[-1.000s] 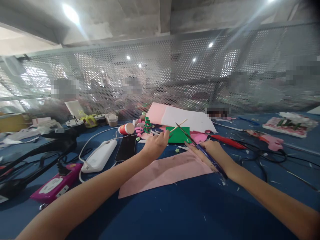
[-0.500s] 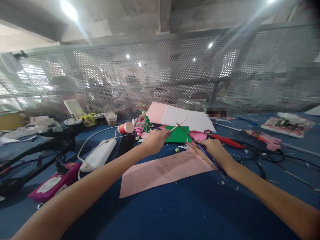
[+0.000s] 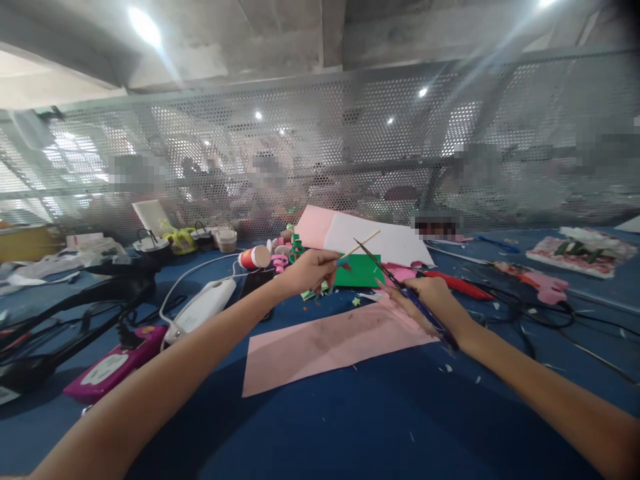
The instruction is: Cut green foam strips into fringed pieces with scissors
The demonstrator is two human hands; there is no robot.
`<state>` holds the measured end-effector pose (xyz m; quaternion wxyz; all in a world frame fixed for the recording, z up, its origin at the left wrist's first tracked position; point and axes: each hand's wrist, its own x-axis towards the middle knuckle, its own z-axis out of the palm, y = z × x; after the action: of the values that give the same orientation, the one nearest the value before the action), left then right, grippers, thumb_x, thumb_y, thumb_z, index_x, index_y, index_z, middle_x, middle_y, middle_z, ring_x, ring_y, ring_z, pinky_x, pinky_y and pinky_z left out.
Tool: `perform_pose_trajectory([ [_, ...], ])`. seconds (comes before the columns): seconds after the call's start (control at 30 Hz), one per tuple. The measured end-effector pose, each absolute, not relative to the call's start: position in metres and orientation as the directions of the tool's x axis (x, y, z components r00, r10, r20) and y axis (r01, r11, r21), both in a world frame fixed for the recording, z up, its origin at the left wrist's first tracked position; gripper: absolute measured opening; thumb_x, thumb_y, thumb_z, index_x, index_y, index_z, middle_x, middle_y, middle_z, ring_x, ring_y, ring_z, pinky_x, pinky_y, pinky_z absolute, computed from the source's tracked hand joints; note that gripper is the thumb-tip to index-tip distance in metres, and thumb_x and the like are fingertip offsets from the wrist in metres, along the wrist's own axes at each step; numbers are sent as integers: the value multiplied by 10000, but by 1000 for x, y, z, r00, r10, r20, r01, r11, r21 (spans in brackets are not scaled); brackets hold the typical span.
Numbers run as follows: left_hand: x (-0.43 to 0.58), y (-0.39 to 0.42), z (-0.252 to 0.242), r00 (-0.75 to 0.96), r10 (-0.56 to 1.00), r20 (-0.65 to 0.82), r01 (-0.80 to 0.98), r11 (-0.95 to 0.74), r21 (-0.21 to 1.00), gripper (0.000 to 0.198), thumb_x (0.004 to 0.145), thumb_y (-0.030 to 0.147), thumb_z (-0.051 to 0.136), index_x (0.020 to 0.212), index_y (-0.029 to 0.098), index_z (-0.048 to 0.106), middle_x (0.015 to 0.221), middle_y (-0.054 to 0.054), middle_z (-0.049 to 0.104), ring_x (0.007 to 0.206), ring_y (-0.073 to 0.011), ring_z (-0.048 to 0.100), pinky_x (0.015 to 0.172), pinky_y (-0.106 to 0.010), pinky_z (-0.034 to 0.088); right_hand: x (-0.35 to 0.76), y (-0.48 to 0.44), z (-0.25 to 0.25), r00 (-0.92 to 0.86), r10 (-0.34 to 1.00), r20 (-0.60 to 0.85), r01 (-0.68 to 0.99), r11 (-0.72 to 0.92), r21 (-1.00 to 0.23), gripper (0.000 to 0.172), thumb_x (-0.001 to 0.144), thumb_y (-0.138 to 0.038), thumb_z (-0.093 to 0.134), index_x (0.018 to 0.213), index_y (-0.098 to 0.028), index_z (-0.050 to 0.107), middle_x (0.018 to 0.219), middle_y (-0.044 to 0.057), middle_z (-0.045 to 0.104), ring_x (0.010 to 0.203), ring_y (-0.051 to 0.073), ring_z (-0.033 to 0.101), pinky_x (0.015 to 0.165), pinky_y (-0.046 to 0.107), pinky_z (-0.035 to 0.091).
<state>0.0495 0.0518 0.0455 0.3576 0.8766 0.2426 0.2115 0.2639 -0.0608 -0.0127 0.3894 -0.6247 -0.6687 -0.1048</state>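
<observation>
My left hand point(image 3: 311, 271) is closed round a thin wooden stick point(image 3: 367, 238), which points up and to the right. In my right hand point(image 3: 430, 300) are blue-handled scissors point(image 3: 425, 312), their blades reaching up-left to just beside the stick. Whether the blades touch the stick I cannot tell. Behind and below the hands lies a green sheet point(image 3: 359, 272). A long pink strip point(image 3: 310, 347) lies flat on the blue table nearer to me, its right end under my right hand. A small green star point(image 3: 356, 302) sits between the sheet and the strip.
At left are a white power strip point(image 3: 205, 308), a magenta box point(image 3: 113, 367) and black straps point(image 3: 65, 300). A red-and-white roll point(image 3: 254, 257) and a large pink-and-white sheet point(image 3: 375, 237) lie further back. To the right are a pink glue gun point(image 3: 545, 287), cables and a flowered piece point(image 3: 575, 257).
My left hand has shifted slightly left, uncovering small green scraps beneath it. The stick still points toward the scissor blades. The view has moved a little.
</observation>
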Motion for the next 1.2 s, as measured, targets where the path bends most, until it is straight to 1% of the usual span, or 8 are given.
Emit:
perform_pose_trajectory([
  [0.1,54,42,45,690,567,449,493,-823,282,252,891,271,396,995,139,583,751,-43,636,577,-98,575,560,-211,436,261,-61,-12,134,787,603,897,163,-412,554,784,-588,445,400,-191,411,357,11,464,381,124,487,444,233,328],
  [0.2,56,35,39,692,456,560,609,-785,-114,303,917,283,347,1110,132,526,903,-99,636,817,-167,614,676,-263,454,258,-63,-10,165,817,553,884,126,-450,567,777,-601,444,385,-194,401,353,7,465,380,126,476,463,244,345],
  [0.3,54,32,34,741,419,525,627,-711,-317,317,928,227,293,1142,125,503,892,-103,622,809,-174,614,651,-269,455,256,-64,-8,179,833,523,874,110,-474,558,761,-615,454,396,-195,426,355,6,466,395,133,481,465,247,347],
  [0.43,52,32,32,779,395,487,598,-700,-390,360,874,85,325,1210,97,456,882,-107,613,759,-165,609,621,-261,457,255,-65,-8,183,836,518,862,117,-492,560,765,-618,443,396,-195,438,354,7,469,388,130,475,453,245,342],
  [0.63,56,33,40,782,356,512,509,-839,-193,281,847,83,370,1055,107,557,859,-91,645,726,-148,607,638,-257,456,254,-66,-8,186,835,518,859,118,-499,552,764,-619,439,415,-193,469,358,9,476,391,132,486,463,244,350],
  [0.8,59,33,44,678,488,550,401,-872,279,215,848,170,429,770,118,623,587,1,578,522,-77,532,506,-180,396,257,-65,-10,154,820,551,857,166,-487,563,780,-611,425,406,-192,453,354,7,463,379,119,469,447,238,330],
  [1.0,57,43,41,697,621,358,191,-642,743,261,822,261,484,671,100,625,495,37,483,355,-22,388,391,-158,356,260,-62,-14,133,798,588,889,167,-427,578,786,-618,411,394,-193,416,355,1,458,384,112,457,460,241,321],
  [1.2,56,37,54,704,694,152,107,-316,943,233,800,254,557,885,69,669,469,48,486,304,4,282,333,-149,320,260,-63,-10,122,828,547,870,176,-461,563,778,-614,433,403,-196,392,369,-1,469,395,116,472,466,242,321],
])
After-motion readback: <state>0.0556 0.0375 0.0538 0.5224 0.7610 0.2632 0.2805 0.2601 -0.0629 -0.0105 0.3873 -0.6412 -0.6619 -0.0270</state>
